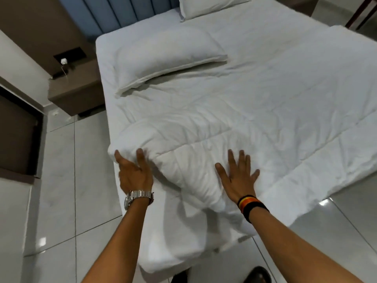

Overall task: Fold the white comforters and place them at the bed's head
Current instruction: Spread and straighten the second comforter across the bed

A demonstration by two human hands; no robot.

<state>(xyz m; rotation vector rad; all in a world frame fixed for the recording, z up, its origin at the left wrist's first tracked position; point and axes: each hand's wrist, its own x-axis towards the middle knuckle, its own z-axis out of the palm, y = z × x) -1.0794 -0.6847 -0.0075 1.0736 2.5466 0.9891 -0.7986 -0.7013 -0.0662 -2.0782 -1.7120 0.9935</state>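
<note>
Two hands: both bare, at the lower middle of the frame, on the near edge of the bed.
Nightstand: brown wooden bedside cabinet (75, 92) at the left, beside the mattress.
Left hand: the left hand (133, 172), silver metal wristwatch (138, 198) on its wrist, cups the bunched corner of the white quilted comforter (234, 127), thumb and fingers pressed into the fabric.
Comforter: spread crumpled over the white mattress (106, 58), its near edge hanging toward the pale tiled floor (61, 201).
Pillow: white rectangular pillow (163, 58) at upper centre, near the blue padded headboard (122, 11).
Right hand: the right hand (238, 178), striped wristband (252, 205), lies flat, fingers spread, palm down on the comforter.
</note>
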